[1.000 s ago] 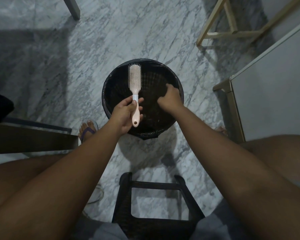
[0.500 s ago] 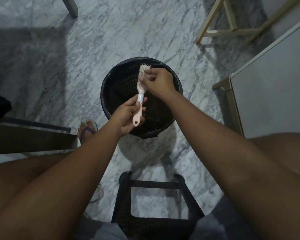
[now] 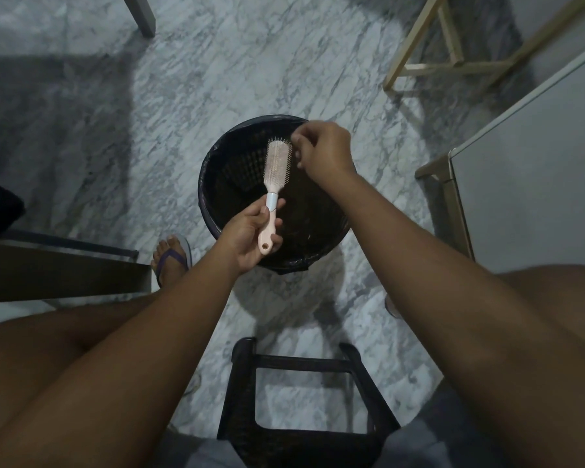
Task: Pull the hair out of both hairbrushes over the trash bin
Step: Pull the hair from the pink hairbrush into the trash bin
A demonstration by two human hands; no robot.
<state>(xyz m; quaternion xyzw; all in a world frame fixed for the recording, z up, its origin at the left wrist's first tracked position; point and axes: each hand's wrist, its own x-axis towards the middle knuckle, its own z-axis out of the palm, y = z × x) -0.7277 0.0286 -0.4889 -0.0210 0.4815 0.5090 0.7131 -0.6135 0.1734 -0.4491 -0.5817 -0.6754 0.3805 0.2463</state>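
Note:
A pink hairbrush point(image 3: 276, 167) with a white collar is held over the round black trash bin point(image 3: 217, 177), bristles facing up. My left hand point(image 3: 250, 234) grips its handle near the bin's front rim. My right hand point(image 3: 321, 150) hovers just right of the brush head with fingers curled and fingertips pinched together beside the bristles. Any hair between the fingertips is too fine to make out. Only one brush is in view.
A black plastic stool point(image 3: 304, 400) stands between my knees, in front of the bin. My sandalled foot point(image 3: 171, 256) is left of the bin. A dark table edge point(image 3: 65, 271) lies at left, a white cabinet point(image 3: 537, 197) at right, a wooden frame point(image 3: 453, 38) behind.
My right hand rose out of the bin to the brush head, then drew off to the head's right side with fingertips pinched. The left hand kept the brush nearly still.

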